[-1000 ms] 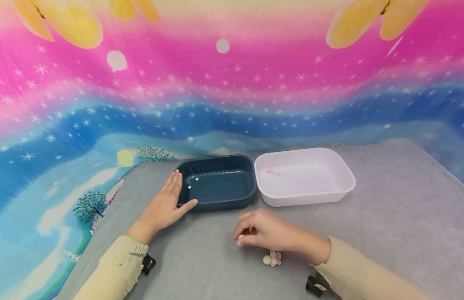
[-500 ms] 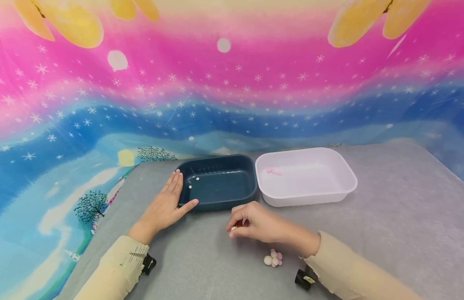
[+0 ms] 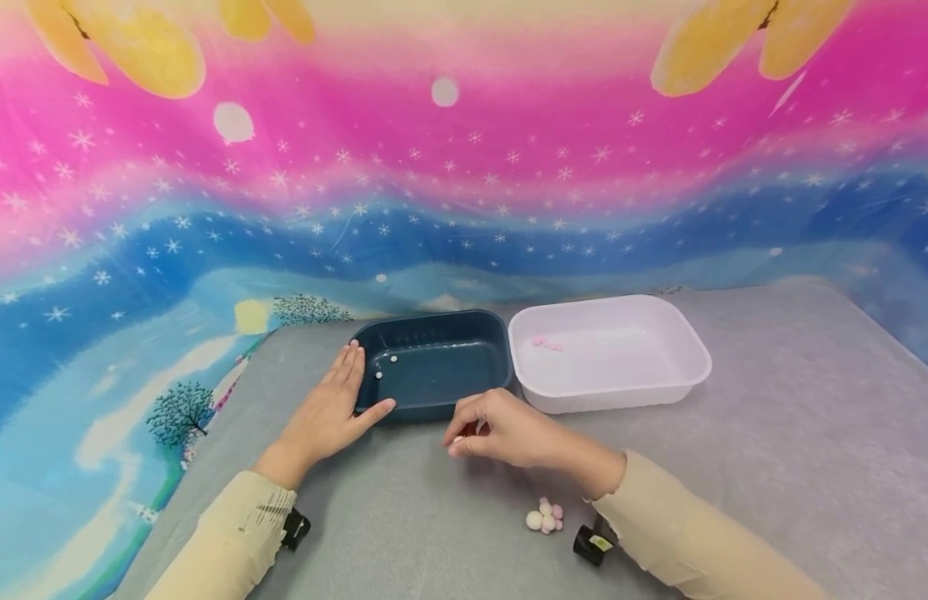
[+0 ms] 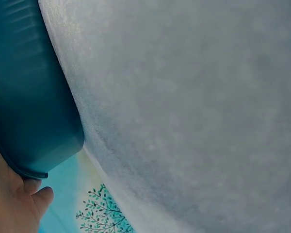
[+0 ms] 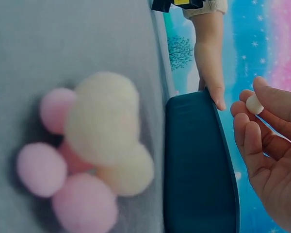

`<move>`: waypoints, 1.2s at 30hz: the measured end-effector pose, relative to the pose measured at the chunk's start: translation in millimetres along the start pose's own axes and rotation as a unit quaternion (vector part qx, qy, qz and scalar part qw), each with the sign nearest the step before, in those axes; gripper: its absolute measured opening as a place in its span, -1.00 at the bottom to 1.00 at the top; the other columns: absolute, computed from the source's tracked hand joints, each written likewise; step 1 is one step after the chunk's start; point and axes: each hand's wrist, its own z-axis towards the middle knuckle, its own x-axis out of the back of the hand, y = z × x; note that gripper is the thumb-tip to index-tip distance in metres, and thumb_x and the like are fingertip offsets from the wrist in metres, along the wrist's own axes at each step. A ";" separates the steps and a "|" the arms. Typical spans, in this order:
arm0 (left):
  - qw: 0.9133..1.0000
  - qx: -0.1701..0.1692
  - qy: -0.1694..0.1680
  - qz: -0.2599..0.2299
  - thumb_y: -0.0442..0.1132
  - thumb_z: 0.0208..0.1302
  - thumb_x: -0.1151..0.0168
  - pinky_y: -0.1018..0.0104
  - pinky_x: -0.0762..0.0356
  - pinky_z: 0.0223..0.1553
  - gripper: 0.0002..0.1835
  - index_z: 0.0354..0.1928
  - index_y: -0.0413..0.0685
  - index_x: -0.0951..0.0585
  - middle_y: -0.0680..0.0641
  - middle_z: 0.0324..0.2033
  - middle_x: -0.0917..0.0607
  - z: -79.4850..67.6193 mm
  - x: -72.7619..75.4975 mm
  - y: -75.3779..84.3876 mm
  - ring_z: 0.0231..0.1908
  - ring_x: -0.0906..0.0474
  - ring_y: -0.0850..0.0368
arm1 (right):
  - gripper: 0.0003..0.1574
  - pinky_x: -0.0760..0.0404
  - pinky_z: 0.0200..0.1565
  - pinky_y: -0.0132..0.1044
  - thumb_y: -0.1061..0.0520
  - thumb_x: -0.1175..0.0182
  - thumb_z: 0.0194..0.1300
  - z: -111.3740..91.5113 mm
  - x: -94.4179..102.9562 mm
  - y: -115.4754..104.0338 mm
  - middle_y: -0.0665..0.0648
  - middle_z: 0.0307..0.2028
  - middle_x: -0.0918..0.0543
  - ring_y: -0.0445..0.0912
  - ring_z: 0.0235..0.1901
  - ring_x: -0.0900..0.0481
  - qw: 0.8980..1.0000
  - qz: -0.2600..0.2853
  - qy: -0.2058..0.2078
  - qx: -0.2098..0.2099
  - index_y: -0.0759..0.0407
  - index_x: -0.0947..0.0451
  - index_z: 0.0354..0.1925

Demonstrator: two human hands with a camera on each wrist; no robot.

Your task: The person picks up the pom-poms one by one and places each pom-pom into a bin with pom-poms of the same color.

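My left hand (image 3: 324, 425) rests on the left end of a dark teal plastic basin (image 3: 433, 410), its fingers straight along the rim and the thumb at the front corner. Between thumb and forefinger, my right hand (image 3: 506, 429) pinches a small cream pom-pom (image 5: 254, 104). That hand is just in front of the basin's right front corner. Two small white balls (image 3: 393, 359) lie inside the teal basin. On the grey cloth, below the right hand, sits a cluster of cream and pink pom-poms (image 3: 544, 518), large and blurred in the right wrist view.
A white plastic basin (image 3: 614, 398) stands right beside the teal one, with several small pink pom-poms (image 3: 548, 343) in it. Grey cloth (image 3: 794, 467) covers the table. Behind hangs a colourful printed curtain (image 3: 464, 183).
My right hand has moved up and left, away from the pom-pom cluster and closer to the teal basin, still pinching the cream pom-pom. My left hand has stayed in place.
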 end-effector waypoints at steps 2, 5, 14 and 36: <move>1.000 0.000 0.001 0.002 0.47 0.17 0.22 -0.06 0.04 0.36 0.07 0.43 -0.22 0.16 -0.17 0.44 0.19 -0.3 -0.1 -0.3 0.44 0.34 0.02 | -0.90 -0.58 -0.31 -0.40 0.09 -0.29 0.14 2.5 0.7 -0.2 -0.15 -0.43 -0.59 -0.30 -0.42 -0.50 1.000 0.002 0.003 -0.002 -0.04 -0.69 -0.31; 1.000 0.001 0.002 0.005 0.47 0.17 0.22 -0.07 0.03 0.35 0.07 0.43 -0.22 0.16 -0.17 0.44 0.19 -0.2 -0.4 -0.5 0.44 0.30 -0.02 | -0.91 -0.56 -0.36 -0.38 0.10 -0.29 0.14 6.5 2.4 -0.6 -0.12 -0.43 -0.58 -0.27 -0.47 -0.48 1.000 0.001 0.010 -0.003 -0.03 -0.69 -0.32; 1.000 0.003 0.000 0.003 0.48 0.17 0.24 -0.04 0.05 0.36 0.07 0.44 -0.20 0.16 -0.15 0.45 0.21 0.9 1.9 -0.2 0.44 0.32 0.00 | -0.89 -0.60 -0.32 -0.34 0.09 -0.27 0.16 16.4 8.8 -2.3 -0.11 -0.38 -0.62 -0.27 -0.42 -0.56 1.000 0.008 0.013 -0.010 -0.01 -0.69 -0.30; 1.000 0.006 -0.004 0.004 0.47 0.18 0.24 -0.06 0.04 0.35 0.06 0.44 -0.17 0.20 -0.14 0.45 0.20 -0.8 0.6 0.6 0.44 0.28 -0.04 | -0.89 -0.59 -0.23 -0.40 0.06 -0.25 0.18 37.8 27.5 5.0 -0.13 -0.37 -0.61 -0.25 -0.36 -0.56 0.999 -0.015 0.040 -0.017 -0.05 -0.69 -0.29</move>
